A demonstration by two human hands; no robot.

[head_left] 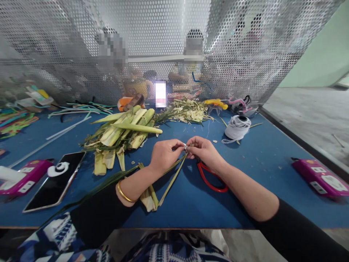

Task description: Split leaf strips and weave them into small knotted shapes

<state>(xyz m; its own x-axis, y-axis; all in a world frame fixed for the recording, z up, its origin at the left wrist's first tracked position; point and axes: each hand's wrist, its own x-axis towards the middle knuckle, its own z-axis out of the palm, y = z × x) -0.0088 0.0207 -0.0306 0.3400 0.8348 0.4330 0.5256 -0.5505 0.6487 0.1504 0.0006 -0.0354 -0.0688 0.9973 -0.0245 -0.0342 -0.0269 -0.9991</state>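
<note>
My left hand (165,154) and my right hand (203,150) meet over the middle of the table, fingertips pinched close together. Between them is a small white bit that looks like thread (185,146). It lies at the gathered end of a narrow husk strip (173,181), which hangs down from the fingers toward the table. The fingers hide most of this end. Below my right hand lie red-handled scissors (212,182), their blades hidden. Under my left forearm lies a folded piece of pale husk (149,198) with a long green leaf (109,187).
A pile of corn husks (128,129) lies left of centre, with shredded husk (188,111) behind. A white thread spool (237,127) stands right. Also present are a phone (57,182), purple boxes (321,176), a yellow-handled tool (216,103) and a perforated metal screen (163,36).
</note>
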